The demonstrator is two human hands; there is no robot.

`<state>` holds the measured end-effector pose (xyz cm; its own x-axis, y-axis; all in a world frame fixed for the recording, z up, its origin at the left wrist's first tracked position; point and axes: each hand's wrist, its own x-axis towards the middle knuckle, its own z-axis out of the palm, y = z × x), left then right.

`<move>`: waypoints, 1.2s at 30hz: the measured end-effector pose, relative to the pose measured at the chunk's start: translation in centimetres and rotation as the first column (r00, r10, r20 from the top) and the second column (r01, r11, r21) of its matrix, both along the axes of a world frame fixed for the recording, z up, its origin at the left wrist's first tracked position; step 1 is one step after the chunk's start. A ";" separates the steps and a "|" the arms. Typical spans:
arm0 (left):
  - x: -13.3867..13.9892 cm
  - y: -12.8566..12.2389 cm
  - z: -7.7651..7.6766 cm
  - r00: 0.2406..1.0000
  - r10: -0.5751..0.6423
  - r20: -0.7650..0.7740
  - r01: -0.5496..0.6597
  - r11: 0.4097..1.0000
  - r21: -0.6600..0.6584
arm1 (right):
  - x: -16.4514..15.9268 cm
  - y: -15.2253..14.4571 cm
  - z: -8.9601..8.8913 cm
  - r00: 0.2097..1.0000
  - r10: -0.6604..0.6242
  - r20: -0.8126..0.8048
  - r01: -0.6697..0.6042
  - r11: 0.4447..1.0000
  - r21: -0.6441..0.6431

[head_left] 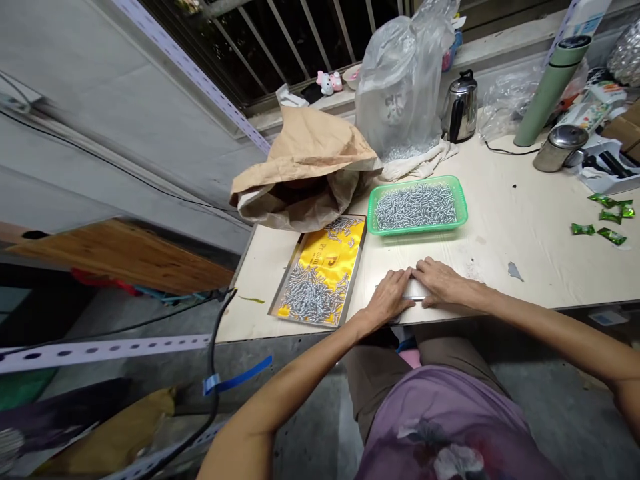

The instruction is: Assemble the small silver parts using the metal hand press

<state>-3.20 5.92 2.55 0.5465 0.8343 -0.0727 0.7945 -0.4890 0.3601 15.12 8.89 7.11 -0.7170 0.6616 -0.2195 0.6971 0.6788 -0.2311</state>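
At the table's front edge, my left hand (389,297) and my right hand (440,283) grip a flat, pale silvery plate (415,291) from its two sides. The fingertips meet at its far edge and the thumbs press at the near edge. My hands cover most of it, so its exact kind is unclear. Beyond them stands a green plastic basket (419,232) full of small silvery metal pins (416,205). To the left, a shallow tray (345,293) lined with yellow cloth (327,252) holds more of these pins, heaped mostly at its near end.
An open brown paper sack (310,150) lies behind the tray. A clear plastic bag (400,93), steel kettle (461,107), green flask (553,93) and steel mug (560,148) stand at the back. Several green-wrapped sweets (610,217) lie right. A black cable (215,373) hangs left.
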 end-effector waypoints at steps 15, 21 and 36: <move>1.6 0.2 2.3 0.972 -0.043 -0.230 0.029 0.998 -0.065 | 1.3 -1.0 -1.6 1.000 0.025 -0.016 -0.025 1.000 0.001; 1.7 -0.2 1.9 0.972 0.006 -0.236 -0.022 0.998 -0.066 | 1.8 -2.0 -3.3 0.983 -0.013 -0.185 0.022 0.999 0.047; 3.9 -6.7 -2.3 0.975 -0.054 0.215 0.027 0.991 0.129 | 1.5 3.1 -1.9 0.982 -0.146 -0.118 0.159 0.981 0.109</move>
